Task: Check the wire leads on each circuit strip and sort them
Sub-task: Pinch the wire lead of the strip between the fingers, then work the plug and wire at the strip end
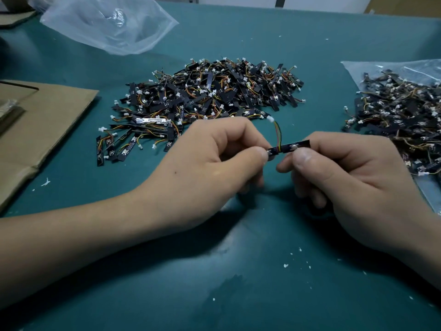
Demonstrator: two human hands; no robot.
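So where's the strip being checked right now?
Head view, just right of centre: the strip is pinched between the left hand and right hand, over the green mat, near the big pile.

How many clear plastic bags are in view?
2. One bag lies crumpled far left on the table; the other bag is at the right edge, with a heap of circuit strips in or on it. More may be out of frame.

The bench (262,295) was covered in teal matting. A loose pile of circuit strips (205,91) lay at its middle, flattened cardboard (47,120) at the left edge, and a crumpled clear bag (107,22) at the far left. A second clear bag (372,68) on the right carried more strips (401,111). White flecks (285,265) dotted the near side.
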